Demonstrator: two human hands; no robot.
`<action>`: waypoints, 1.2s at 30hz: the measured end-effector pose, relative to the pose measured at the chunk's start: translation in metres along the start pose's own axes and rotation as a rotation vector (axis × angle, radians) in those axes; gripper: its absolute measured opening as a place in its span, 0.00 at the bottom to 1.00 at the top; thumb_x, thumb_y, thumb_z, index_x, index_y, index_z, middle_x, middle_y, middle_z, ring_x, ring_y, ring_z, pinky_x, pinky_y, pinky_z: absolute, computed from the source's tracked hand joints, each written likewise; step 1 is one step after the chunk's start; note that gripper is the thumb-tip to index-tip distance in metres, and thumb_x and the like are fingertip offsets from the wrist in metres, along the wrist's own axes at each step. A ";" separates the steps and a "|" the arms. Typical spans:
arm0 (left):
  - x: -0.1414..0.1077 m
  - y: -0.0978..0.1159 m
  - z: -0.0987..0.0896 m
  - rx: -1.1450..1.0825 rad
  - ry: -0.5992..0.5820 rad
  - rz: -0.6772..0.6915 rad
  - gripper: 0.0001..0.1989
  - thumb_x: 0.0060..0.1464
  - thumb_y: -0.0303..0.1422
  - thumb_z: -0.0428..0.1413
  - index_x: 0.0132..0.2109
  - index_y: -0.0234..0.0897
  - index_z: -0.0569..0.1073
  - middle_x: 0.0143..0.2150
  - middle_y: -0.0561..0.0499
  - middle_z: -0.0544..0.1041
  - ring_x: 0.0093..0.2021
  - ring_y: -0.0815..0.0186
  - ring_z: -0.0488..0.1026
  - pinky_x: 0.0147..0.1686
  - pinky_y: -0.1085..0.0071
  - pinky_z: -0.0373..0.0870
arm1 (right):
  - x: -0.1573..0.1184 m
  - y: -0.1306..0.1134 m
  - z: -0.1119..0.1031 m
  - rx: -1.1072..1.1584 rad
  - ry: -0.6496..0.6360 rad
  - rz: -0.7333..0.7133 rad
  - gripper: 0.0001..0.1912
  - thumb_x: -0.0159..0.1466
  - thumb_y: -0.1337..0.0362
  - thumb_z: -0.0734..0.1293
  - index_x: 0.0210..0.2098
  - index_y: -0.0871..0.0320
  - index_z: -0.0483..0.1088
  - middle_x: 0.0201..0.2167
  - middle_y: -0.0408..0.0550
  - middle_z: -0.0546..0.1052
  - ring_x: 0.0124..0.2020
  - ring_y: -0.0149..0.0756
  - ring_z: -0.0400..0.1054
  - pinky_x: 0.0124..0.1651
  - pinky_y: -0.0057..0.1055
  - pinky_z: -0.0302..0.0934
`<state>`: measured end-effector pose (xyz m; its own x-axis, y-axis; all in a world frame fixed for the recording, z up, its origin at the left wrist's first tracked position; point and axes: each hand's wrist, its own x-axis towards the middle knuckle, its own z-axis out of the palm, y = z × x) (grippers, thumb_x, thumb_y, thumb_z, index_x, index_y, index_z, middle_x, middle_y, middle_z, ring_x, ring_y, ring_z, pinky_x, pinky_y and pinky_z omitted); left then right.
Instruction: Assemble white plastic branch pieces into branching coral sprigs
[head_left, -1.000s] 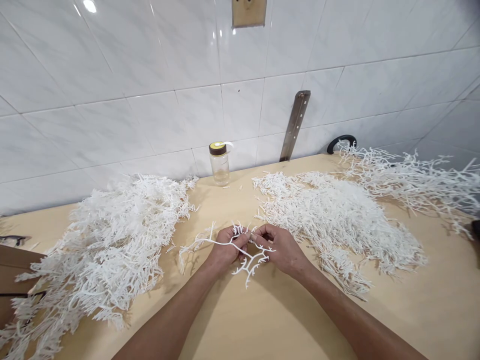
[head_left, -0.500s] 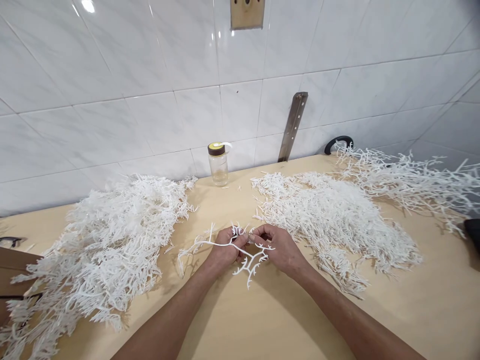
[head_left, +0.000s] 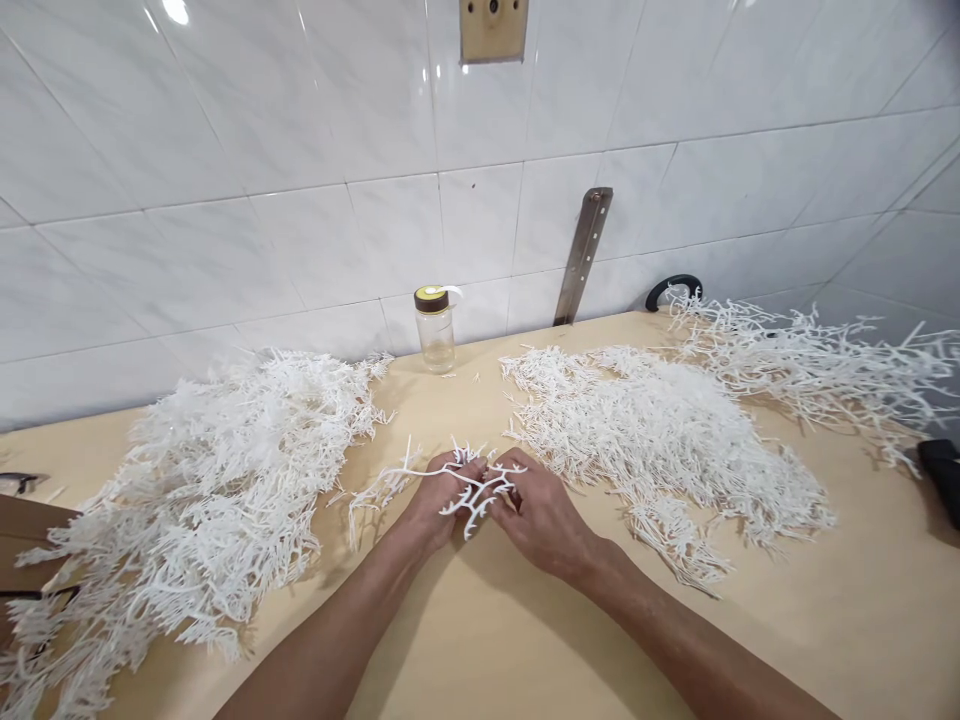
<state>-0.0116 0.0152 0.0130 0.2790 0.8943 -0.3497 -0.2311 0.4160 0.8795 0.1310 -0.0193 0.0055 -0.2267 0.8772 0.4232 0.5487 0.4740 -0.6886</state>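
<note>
A white, coral-like plastic branch with many short side twigs is held over the table in front of me. My left hand is closed round its middle, thumb on top, while one long offshoot trails to the left. At the branch's right side, the fingers of my right hand are bent and pinched together against the twigs. The branch partly covers the fingertips of both hands. A large heap of feathery white branches lies to the left, and a heap of small white twig pieces to the right.
Longer white branches are piled at the back right, near a black curved object. A clear bottle with a yellow-and-dark lid stands by the tiled wall. A metal strip leans there. A cardboard box sits at left.
The branch has turned in my hands, its forked right end swinging up and left, closer to the left hand. My right hand has shifted slightly left and lower.
</note>
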 end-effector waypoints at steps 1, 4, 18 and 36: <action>0.001 0.000 -0.001 -0.006 0.004 0.000 0.14 0.39 0.35 0.67 0.24 0.33 0.70 0.20 0.53 0.70 0.21 0.71 0.66 0.21 0.74 0.60 | 0.000 -0.002 0.000 0.005 -0.007 -0.045 0.08 0.62 0.71 0.61 0.28 0.56 0.66 0.31 0.47 0.70 0.29 0.34 0.63 0.32 0.30 0.58; 0.004 -0.001 -0.003 -0.037 0.011 -0.013 0.14 0.41 0.35 0.67 0.25 0.33 0.71 0.21 0.52 0.71 0.21 0.71 0.66 0.23 0.74 0.61 | 0.001 -0.001 -0.003 0.032 0.065 0.002 0.05 0.63 0.69 0.61 0.33 0.56 0.67 0.31 0.47 0.71 0.29 0.34 0.63 0.32 0.31 0.59; 0.003 -0.004 -0.008 0.059 -0.074 -0.047 0.20 0.40 0.44 0.69 0.29 0.32 0.72 0.22 0.52 0.71 0.21 0.70 0.68 0.21 0.74 0.60 | 0.005 0.012 -0.006 0.298 0.016 0.481 0.03 0.58 0.63 0.67 0.29 0.56 0.71 0.27 0.43 0.76 0.30 0.34 0.68 0.34 0.30 0.60; 0.004 -0.014 -0.005 0.184 -0.021 0.051 0.21 0.43 0.48 0.65 0.30 0.33 0.72 0.20 0.55 0.68 0.18 0.72 0.63 0.19 0.75 0.56 | 0.003 0.016 -0.001 0.430 0.042 0.518 0.09 0.56 0.60 0.70 0.33 0.57 0.70 0.30 0.45 0.77 0.31 0.37 0.72 0.33 0.32 0.65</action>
<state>-0.0118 0.0137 -0.0024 0.2914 0.9089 -0.2982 -0.0716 0.3316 0.9407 0.1401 -0.0090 -0.0038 0.0157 0.9998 -0.0084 0.2066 -0.0114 -0.9784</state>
